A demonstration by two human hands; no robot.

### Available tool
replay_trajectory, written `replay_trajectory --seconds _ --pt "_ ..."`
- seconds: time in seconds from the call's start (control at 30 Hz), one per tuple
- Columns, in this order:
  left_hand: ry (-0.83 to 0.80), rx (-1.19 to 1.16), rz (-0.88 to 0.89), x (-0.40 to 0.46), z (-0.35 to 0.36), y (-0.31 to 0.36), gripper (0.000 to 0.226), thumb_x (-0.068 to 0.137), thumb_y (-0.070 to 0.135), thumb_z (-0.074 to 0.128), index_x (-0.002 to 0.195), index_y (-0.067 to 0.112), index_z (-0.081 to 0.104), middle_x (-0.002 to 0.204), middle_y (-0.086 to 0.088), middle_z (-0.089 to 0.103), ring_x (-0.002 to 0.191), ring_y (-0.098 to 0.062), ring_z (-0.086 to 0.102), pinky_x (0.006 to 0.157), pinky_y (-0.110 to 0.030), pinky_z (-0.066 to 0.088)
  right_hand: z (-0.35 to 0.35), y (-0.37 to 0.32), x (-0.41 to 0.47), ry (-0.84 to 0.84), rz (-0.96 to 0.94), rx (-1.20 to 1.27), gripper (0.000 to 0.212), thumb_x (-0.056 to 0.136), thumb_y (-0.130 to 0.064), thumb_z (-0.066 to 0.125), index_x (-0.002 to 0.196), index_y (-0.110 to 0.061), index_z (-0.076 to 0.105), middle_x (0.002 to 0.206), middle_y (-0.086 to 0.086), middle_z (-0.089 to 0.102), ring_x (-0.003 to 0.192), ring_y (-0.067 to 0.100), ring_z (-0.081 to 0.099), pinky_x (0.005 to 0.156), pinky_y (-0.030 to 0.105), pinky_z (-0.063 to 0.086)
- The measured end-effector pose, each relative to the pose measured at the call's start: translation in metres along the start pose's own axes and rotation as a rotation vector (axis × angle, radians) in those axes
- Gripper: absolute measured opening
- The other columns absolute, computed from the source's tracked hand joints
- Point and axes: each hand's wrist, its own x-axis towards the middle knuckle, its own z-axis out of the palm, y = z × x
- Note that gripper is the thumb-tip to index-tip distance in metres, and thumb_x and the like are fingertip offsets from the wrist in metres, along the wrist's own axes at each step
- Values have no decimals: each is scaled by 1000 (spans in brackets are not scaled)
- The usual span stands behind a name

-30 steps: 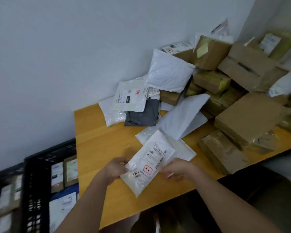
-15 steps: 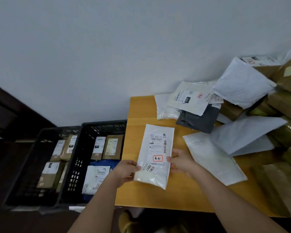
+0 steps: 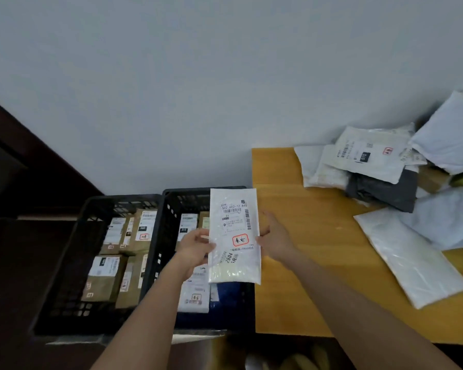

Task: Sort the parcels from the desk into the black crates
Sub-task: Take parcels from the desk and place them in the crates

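Head view. A white mailer parcel (image 3: 234, 236), label side up and long axis pointing away from the person, is held in the air above the right-hand black crate (image 3: 169, 209), its right edge level with the left edge of the yellow desk (image 3: 305, 263). The left hand (image 3: 195, 249) pinches the parcel's left edge, thumb on the label face and fingers curled beneath; the right hand (image 3: 274, 237) grasps the right edge, fingers behind the parcel and mostly hidden by it. The right-hand black crate stands just beside the desk's left end and already contains labelled parcels, white and dark blue among them. A second black crate (image 3: 91, 217) touches the first on the side farther from the desk and holds brown cardboard boxes (image 3: 104, 279) with white labels. On the desk, well apart from the held parcel, lie a flat translucent white bag (image 3: 409, 257) and, nearer the wall, a heap of white and grey mailers (image 3: 372, 158).
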Motion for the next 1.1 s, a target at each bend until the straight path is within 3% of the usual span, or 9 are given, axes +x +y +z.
replay_trajectory --seconds 0.1,0.27,0.4,0.63,0.7,0.8,0.9,1.0,1.1 --pt "41 29 -9 16 -48 -5 16 91 -6 60 99 7 57 106 -14 68 84 -22 68 59 -28 56 50 -27 7 -47 -7 12 63 97 -8 55 149 -30 29 104 -1 62 90 12 63 63 21 52" --pt "145 146 -51 48 -82 -35 21 89 -6 63 74 8 59 80 -9 63 69 -19 55 60 -25 48 107 -25 13 -170 117 -26 47 101 -11 45 148 -14 41 147 6 38 120 21 53 94 29 52" --pt "157 152 -180 81 -76 -88 25 88 -8 62 69 6 57 81 -12 61 66 -20 54 60 -29 48 140 15 27 -242 246 -72 50 101 -10 44 151 -9 36 149 6 37 116 19 53 81 19 54" --pt "82 19 -352 141 -52 -178 15 89 -4 62 88 11 60 89 -14 66 70 -22 60 67 -31 55 197 105 63 -228 432 -156 45 99 -5 44 144 -9 41 146 12 27 128 27 45 104 25 43" --pt "35 -8 -383 160 -44 -203 15 89 -6 59 91 8 64 99 -16 69 84 -26 65 80 -36 57 209 130 74 -221 464 -180 45 99 -5 44 144 -7 43 146 13 25 130 28 42 110 26 37" --pt "-1 -25 -420 185 -34 -231 23 91 -9 52 93 7 68 103 -14 68 98 -27 64 97 -40 53 226 154 88 -210 500 -197 50 98 -6 44 148 -7 39 149 11 21 134 26 37 109 20 29" --pt "-47 -19 -447 205 -25 -251 27 92 -8 49 104 6 69 104 -15 69 99 -26 63 97 -35 52 242 173 102 -212 542 -193 52 96 -8 47 147 -6 37 150 9 18 133 24 36 109 19 27" --pt "-131 30 -464 214 -20 -265 32 88 -10 49 94 11 73 109 -15 71 108 -28 63 98 -33 50 252 189 111 -212 584 -206 55 96 -9 48 148 -3 33 151 9 17 132 21 36 104 11 22" --pt "-212 121 -475 221 -16 -274 27 88 -3 55 87 18 72 113 -10 70 111 -27 62 101 -34 47 260 197 116 -230 628 -264 59 98 -18 51 149 0 28 153 12 13 134 23 34 109 16 23"
